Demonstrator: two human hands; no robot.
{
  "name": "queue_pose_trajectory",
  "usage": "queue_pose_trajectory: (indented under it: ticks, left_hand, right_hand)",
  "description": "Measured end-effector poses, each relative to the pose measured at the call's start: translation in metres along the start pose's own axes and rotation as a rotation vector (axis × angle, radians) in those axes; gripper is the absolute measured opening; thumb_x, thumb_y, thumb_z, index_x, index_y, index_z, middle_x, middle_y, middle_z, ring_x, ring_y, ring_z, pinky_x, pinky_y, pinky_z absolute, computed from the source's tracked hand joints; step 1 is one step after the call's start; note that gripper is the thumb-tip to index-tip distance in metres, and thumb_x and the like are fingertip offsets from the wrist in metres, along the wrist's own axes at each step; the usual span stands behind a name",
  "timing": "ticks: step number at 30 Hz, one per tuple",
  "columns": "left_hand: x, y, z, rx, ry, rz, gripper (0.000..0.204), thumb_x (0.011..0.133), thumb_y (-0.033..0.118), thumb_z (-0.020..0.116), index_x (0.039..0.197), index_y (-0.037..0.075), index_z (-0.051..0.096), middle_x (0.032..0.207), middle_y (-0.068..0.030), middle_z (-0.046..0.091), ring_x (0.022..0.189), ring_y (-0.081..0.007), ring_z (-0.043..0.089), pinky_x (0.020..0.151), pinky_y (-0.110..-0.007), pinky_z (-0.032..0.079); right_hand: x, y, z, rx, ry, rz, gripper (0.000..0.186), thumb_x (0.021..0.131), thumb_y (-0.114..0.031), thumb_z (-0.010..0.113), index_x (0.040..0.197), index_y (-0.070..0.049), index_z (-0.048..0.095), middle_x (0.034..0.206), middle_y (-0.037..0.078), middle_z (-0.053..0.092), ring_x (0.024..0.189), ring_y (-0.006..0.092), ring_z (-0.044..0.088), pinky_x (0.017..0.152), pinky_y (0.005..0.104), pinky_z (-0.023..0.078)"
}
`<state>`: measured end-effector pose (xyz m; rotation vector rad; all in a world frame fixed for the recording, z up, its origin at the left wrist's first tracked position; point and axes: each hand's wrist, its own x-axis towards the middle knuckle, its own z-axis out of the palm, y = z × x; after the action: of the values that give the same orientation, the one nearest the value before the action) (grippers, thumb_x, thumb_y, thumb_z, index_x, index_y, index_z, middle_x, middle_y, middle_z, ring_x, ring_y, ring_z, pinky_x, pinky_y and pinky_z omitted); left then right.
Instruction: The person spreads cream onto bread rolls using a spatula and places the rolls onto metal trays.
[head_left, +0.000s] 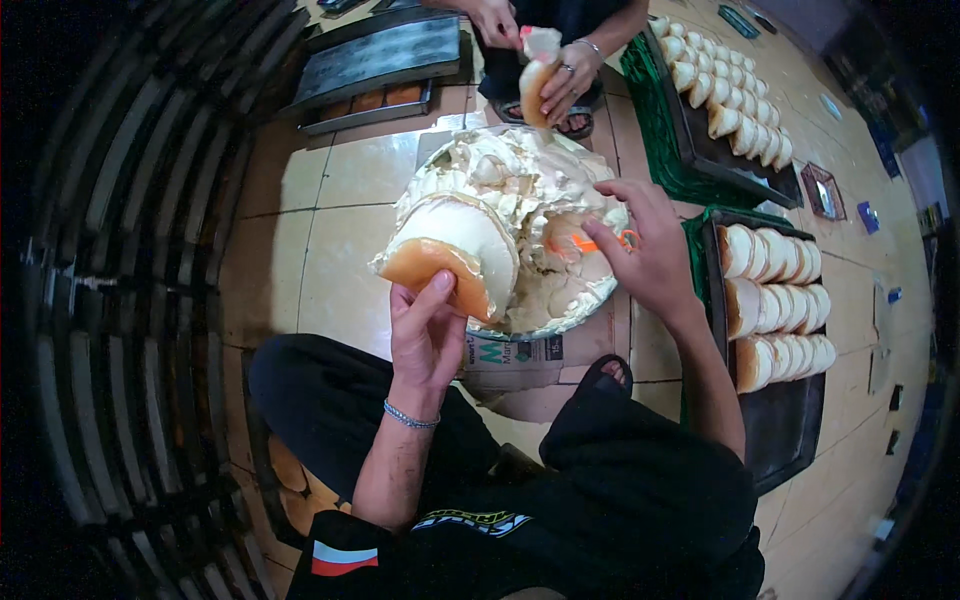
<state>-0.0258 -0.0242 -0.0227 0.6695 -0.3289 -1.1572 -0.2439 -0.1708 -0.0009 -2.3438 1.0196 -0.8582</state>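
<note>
My left hand [428, 335] holds a golden bun [410, 260] whose pale upper face [455, 225] is spread with cream. It is raised over the left part of a large round bowl [560, 326] heaped with whipped cream [500, 160]. My right hand [640, 235] hovers over the right side of the bowl with its fingers apart and curved. Just below those fingertips an orange utensil [585, 243] lies partly buried in the cream.
A co-worker's hands [570, 80] hold another bun and a pink tool beyond the bowl. Trays of filled buns [775, 300] [730, 95] stand on the right. Stacked dark racks [120, 300] line the left. Metal trays [370, 60] sit at the back left, more buns [290, 460] beside my left knee.
</note>
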Motion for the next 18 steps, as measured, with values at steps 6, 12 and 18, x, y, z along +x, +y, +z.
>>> queue_pose_trajectory:
  ticks: [6,12,18]
  left_hand:
    - [-0.004,-0.054,0.04,0.092,-0.089,-0.108,0.044,0.083,-0.005,0.068,0.125,0.0,0.052,0.117,-0.0096,0.063,0.108,-0.0191,0.062,0.099,-0.036,0.048]
    - [-0.018,-0.106,0.07,0.329,-0.28,-0.24,0.064,0.081,-0.001,0.075,0.137,-0.001,0.044,0.129,-0.0151,0.058,0.118,-0.0236,0.058,0.104,-0.038,0.046]
    - [-0.031,-0.129,0.082,0.395,-0.392,-0.252,0.078,0.081,-0.001,0.074,0.148,0.004,0.033,0.137,-0.0197,0.052,0.124,-0.0231,0.052,0.105,-0.037,0.043]
  right_hand:
    - [-0.049,-0.038,-0.018,0.595,-0.03,0.171,0.098,0.073,-0.016,0.086,0.151,-0.006,0.028,0.134,0.012,0.053,0.118,0.022,0.055,0.1,0.034,0.044]
    - [-0.122,0.001,-0.044,0.726,0.127,0.288,0.09,0.072,-0.02,0.084,0.147,-0.004,0.036,0.14,0.014,0.049,0.125,0.0228,0.051,0.104,0.0356,0.043]
    - [-0.264,0.036,-0.105,0.117,0.715,0.576,0.097,0.073,-0.01,0.082,0.151,-0.007,0.026,0.131,0.014,0.054,0.12,0.0232,0.055,0.103,0.0377,0.044]
